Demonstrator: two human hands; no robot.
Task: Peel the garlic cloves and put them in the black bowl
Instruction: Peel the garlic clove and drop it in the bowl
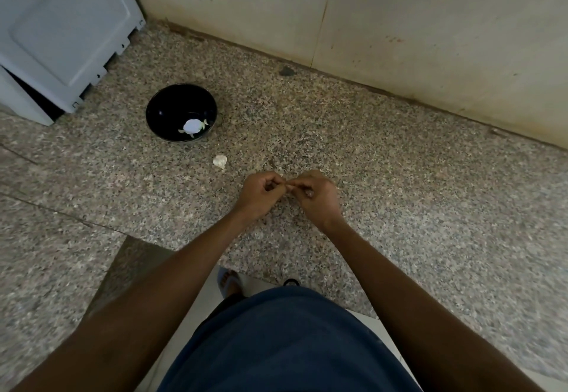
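Note:
A black bowl [172, 106] stands on the speckled granite counter [399, 192] at the left, with white garlic [193, 126] and bits of skin lying inside it. A loose unpeeled garlic clove [220, 161] lies on the counter just right of the bowl. My left hand [259, 193] and my right hand [316, 198] meet fingertip to fingertip above the counter's middle, both with curled fingers pinching a small garlic clove [288, 188] that is almost hidden between them.
A white appliance [61, 32] stands at the back left, close behind the bowl. A beige tiled wall [399, 38] runs along the counter's far edge. The counter's front edge sits near my torso, and a sandalled foot [230, 282] shows on the floor below.

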